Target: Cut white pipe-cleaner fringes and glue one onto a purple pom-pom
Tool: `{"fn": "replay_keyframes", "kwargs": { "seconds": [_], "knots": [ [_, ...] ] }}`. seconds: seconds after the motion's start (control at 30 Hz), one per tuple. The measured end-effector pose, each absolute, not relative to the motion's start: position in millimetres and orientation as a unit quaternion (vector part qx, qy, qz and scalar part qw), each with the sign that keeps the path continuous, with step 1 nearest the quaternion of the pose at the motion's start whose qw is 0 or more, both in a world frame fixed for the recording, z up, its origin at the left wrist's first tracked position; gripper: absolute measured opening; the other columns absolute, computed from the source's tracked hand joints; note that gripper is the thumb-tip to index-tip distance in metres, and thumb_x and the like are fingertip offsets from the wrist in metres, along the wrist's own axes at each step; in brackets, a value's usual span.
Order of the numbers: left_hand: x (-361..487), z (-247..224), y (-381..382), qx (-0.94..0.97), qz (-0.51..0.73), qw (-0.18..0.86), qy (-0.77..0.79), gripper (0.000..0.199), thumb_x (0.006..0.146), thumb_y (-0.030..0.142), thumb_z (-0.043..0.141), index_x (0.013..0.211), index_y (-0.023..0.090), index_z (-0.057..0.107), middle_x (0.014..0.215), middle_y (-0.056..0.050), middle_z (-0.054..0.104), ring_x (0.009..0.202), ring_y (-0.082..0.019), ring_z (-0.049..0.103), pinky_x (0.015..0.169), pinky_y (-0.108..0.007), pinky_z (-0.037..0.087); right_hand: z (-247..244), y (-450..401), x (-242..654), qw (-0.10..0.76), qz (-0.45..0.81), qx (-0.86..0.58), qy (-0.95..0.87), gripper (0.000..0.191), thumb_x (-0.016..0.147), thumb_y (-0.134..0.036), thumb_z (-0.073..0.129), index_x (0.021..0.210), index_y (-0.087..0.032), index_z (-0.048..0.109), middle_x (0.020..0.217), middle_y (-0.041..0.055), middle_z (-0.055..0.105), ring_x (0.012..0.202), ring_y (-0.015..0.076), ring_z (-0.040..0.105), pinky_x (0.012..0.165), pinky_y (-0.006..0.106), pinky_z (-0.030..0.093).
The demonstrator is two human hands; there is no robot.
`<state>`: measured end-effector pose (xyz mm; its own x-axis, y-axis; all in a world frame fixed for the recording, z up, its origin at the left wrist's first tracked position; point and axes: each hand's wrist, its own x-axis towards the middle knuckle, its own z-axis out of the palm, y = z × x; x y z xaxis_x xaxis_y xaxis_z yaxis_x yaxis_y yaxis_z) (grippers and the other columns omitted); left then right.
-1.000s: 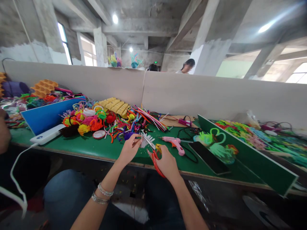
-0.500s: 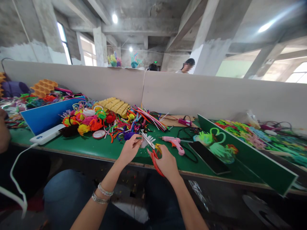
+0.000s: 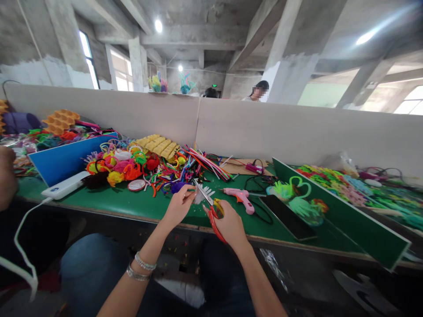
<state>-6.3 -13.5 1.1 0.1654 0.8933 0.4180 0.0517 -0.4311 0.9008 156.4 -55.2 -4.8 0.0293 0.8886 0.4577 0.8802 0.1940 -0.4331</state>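
My right hand (image 3: 228, 220) is closed round the red and yellow handles of a pair of scissors (image 3: 207, 198), whose metal blades point up and left. The blades lie across a small white piece (image 3: 199, 194) over the green table, close to my left fingertips. My left hand (image 3: 181, 202) pinches this white piece at its left side. White pipe-cleaner-like strips (image 3: 208, 191) fan out just right of the blades. To the right of them lies a pink glue gun (image 3: 240, 198) with its nozzle pointing left.
Colourful pipe cleaners (image 3: 172, 169) and pompoms heap behind and left of my hands. A black phone (image 3: 287, 217) lies right, beside green fuzzy pieces and a green divider (image 3: 346, 215). A white power bank (image 3: 66, 186) sits left. Another person's arm (image 3: 6, 176) shows at the left edge.
The scissor blades look slightly more closed than before. The other person's arm at the left edge has shifted a little. My left hand has hardly moved.
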Motion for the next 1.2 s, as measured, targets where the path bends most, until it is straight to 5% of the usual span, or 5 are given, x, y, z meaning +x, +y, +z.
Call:
{"fn": "replay_keyframes", "kwargs": {
  "seconds": [0.4, 0.7, 1.2],
  "knots": [
    [-8.1, -0.1, -9.8, 0.662, 0.524, 0.364, 0.392, 0.022, 0.076, 0.033, 0.047, 0.090, 0.018, 0.051, 0.075, -0.003, 0.066, 0.067, -0.016, 0.062, 0.060, -0.026, 0.049, -3.1, -52.7, 160.2, 0.374, -0.019, -0.655, -0.656, 0.035, 0.073, -0.053, 0.043, 0.084, -0.021, 0.048, 0.086, 0.0040, 0.057, 0.079, 0.0187, 0.055, 0.058, 0.026, 0.036],
    [-16.4, 0.8, -10.4, 0.706, 0.474, 0.194, 0.490, 0.020, 0.074, 0.035, 0.049, 0.088, 0.023, 0.059, 0.073, -0.002, 0.066, 0.059, -0.015, 0.061, 0.055, -0.024, 0.044, 0.4, -46.3, 184.6, 0.325, -0.217, -0.667, -0.634, 0.040, 0.071, -0.047, 0.048, 0.093, -0.014, 0.046, 0.091, 0.0125, 0.050, 0.092, 0.0263, 0.044, 0.077, 0.037, 0.035],
    [-13.7, -2.3, -6.8, 0.680, 0.505, 0.299, 0.440, 0.030, 0.072, 0.037, 0.052, 0.087, 0.014, 0.064, 0.074, -0.006, 0.068, 0.065, -0.016, 0.062, 0.059, -0.024, 0.049, -10.5, -41.3, 185.1, 0.298, -0.257, -0.633, -0.667, 0.035, 0.070, -0.040, 0.048, 0.094, -0.014, 0.047, 0.093, 0.0108, 0.050, 0.092, 0.0253, 0.042, 0.079, 0.035, 0.032]
  ]
}}
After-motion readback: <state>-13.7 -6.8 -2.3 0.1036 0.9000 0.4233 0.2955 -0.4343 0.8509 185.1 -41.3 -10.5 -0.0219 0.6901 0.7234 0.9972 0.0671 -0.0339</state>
